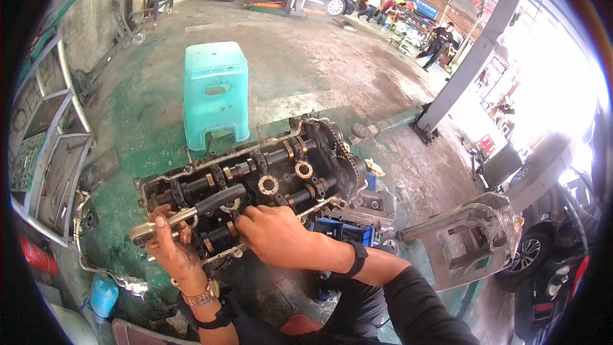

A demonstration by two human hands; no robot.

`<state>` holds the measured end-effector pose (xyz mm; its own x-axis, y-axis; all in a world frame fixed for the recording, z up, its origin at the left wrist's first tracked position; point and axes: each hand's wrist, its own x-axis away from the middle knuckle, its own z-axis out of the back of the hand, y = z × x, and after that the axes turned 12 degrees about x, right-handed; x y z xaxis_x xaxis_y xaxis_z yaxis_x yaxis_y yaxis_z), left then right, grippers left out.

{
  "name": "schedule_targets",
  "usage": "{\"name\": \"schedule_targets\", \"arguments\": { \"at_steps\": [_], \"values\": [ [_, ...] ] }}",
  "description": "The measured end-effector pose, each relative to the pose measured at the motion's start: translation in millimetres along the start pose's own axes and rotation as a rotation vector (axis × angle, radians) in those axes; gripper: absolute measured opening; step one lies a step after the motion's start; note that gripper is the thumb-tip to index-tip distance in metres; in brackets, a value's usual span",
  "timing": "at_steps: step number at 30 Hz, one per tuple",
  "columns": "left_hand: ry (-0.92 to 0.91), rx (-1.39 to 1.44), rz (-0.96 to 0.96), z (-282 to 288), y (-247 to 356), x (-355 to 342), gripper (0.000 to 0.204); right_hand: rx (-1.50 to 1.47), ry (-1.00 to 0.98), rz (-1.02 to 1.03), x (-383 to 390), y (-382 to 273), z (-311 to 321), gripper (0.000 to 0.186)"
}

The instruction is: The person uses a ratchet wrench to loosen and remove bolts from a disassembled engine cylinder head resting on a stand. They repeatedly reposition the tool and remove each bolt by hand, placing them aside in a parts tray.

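In front of me lies an engine cylinder head [246, 182] with two camshafts and a timing chain [340, 144] at its right end. My left hand [172, 246] is at its near left corner, fingers closed around a ratchet wrench [217, 200]. The wrench's metal head points left, and its black handle slants up and right over the camshafts. My right hand [271, 236] reaches onto the near camshaft [223, 235] with fingers pinched together. Whatever those fingertips grip is hidden behind the hand.
A turquoise plastic stool [216, 96] stands just beyond the engine. Right of it are a blue crate [348, 230] and a grey metal casting [460, 243]. A metal rack [54, 147] is at left, near a blue jug [103, 295]. A lift post [469, 57], cars and several people are farther off.
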<state>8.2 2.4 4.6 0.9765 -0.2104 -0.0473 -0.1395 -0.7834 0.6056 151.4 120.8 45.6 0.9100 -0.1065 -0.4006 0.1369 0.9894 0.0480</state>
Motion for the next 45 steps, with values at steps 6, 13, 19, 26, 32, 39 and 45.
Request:
{"name": "schedule_targets", "arguments": {
  "at_steps": [6, 13, 19, 26, 32, 39, 45],
  "values": [
    [0.005, -0.005, -0.001, -0.9, 0.0, -0.3, 0.031, 0.016, -0.286, -0.088, -1.5, -1.5, 0.6, 0.016],
    [0.008, 0.049, 0.032, 2.1, 0.6, -1.3, 0.028, 0.012, -0.088, -0.053, -1.0, -4.7, 2.4, 0.021],
    [0.012, 0.011, -0.008, 1.9, 0.6, -1.7, 0.028, 0.021, -0.173, -0.103, -1.7, -4.2, -0.6, 0.021],
    [-0.012, 0.054, 0.016, 1.6, 0.5, -1.5, 0.03, 0.028, -0.097, -0.094, -0.7, -6.8, 5.9, 0.021],
    [0.001, 0.039, 0.004, -1.9, 1.5, -1.4, 0.03, 0.034, -0.116, -0.066, -2.9, -4.9, 3.2, 0.021],
    [0.004, 0.022, 0.003, -3.1, 2.1, -0.1, 0.031, 0.062, -0.146, -0.131, -1.1, -5.0, 6.9, 0.019],
    [-0.011, 0.042, 0.005, -1.3, 1.1, -0.9, 0.03, 0.068, -0.176, -0.084, -4.0, -5.8, 2.3, 0.028]
  ]
}}
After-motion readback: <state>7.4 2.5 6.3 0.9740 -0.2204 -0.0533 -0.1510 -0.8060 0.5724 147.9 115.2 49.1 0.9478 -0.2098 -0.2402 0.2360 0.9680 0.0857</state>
